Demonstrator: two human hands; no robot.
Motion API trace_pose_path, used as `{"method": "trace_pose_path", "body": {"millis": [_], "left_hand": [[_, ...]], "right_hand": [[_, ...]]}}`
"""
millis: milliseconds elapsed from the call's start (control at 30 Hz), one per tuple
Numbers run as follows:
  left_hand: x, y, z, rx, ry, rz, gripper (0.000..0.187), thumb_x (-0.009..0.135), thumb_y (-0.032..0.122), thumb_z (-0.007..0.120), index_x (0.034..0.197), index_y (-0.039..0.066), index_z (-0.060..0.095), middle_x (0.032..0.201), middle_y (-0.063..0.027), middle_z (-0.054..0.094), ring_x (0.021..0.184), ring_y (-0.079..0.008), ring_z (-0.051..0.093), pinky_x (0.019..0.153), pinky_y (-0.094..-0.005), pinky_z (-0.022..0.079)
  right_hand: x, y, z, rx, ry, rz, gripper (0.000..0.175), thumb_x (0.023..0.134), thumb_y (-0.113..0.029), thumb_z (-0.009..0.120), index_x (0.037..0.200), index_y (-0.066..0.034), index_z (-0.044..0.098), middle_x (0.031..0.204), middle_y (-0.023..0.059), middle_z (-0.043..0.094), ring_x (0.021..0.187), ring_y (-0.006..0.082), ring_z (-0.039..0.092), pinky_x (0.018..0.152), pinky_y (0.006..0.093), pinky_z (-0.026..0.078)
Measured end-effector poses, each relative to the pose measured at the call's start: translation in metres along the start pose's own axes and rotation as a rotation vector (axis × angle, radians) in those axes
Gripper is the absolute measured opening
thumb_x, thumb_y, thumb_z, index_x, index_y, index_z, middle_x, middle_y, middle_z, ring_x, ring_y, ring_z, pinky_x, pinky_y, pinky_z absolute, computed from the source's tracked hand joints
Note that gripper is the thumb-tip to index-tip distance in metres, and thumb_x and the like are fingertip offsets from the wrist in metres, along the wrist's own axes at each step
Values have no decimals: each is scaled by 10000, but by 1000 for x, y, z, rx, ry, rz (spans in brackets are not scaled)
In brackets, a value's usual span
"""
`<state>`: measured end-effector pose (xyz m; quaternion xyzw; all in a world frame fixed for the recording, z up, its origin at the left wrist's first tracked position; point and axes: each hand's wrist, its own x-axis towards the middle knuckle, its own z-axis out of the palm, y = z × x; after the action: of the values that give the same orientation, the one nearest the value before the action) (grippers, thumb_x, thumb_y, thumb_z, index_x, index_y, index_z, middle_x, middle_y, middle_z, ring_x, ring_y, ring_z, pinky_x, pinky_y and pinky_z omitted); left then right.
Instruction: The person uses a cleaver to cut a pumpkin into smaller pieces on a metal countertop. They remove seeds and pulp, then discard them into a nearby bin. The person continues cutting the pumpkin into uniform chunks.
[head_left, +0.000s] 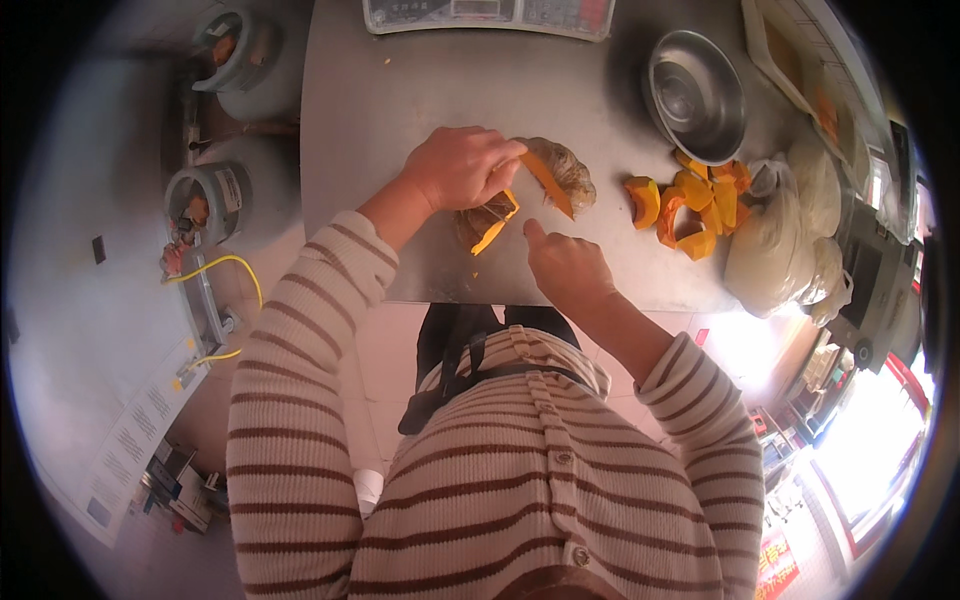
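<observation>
My left hand (465, 169) is above the steel table, its fingertips closed on the upper end of a pumpkin piece (551, 187) whose narrow orange cut face points toward me. Brownish, ribbed rind (571, 172) shows just behind that face. Partly under my left hand lies another pumpkin chunk (487, 223), rind up, with a bright yellow-orange cut edge. My right hand (571, 271) is near the table's front edge, fingers curled and thumb stretched forward. Whether anything is inside its fist is hidden. No knife blade can be made out.
Cut pumpkin chunks (694, 195) lie to the right, below a tilted steel bowl (694, 94). Filled plastic bags (776, 240) stand at the table's right end. A digital scale (487, 19) sits at the far edge. Two gas cylinders (247, 187) stand left of the table (360, 112).
</observation>
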<state>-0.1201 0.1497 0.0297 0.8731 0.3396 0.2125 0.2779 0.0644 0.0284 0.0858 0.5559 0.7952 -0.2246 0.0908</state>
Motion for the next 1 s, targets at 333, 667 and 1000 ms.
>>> {"method": "trace_pose_path", "body": {"millis": [333, 667, 1000], "left_hand": [[-4, -11, 19, 130, -55, -31, 233, 864, 165, 546, 1070, 127, 648, 1056, -29, 631, 929, -234, 628, 690, -366, 555], [-68, 3, -30, -374, 564, -657, 512, 743, -97, 511, 1228, 65, 519, 1214, -120, 581, 1099, -290, 566, 957, -363, 456], [-145, 44, 42, -564, 257, -902, 743, 653, 142, 793, 1306, 66, 447, 1266, -162, 517, 1122, -334, 524, 943, -378, 455]], "right_hand": [[21, 12, 63, -65, 11, 17, 192, 838, -115, 533, 1024, -70, 537, 703, 76, 644, 623, 258, 676, 536, 363, 556], [25, 37, 49, 391, 103, 223, 230, 916, -236, 515, 1065, -61, 530, 729, 184, 650, 671, 399, 637, 626, 498, 523], [-34, 44, 35, 625, 143, 181, 221, 906, -170, 577, 1078, -40, 529, 675, 180, 617, 615, 388, 614, 554, 457, 480]]}}
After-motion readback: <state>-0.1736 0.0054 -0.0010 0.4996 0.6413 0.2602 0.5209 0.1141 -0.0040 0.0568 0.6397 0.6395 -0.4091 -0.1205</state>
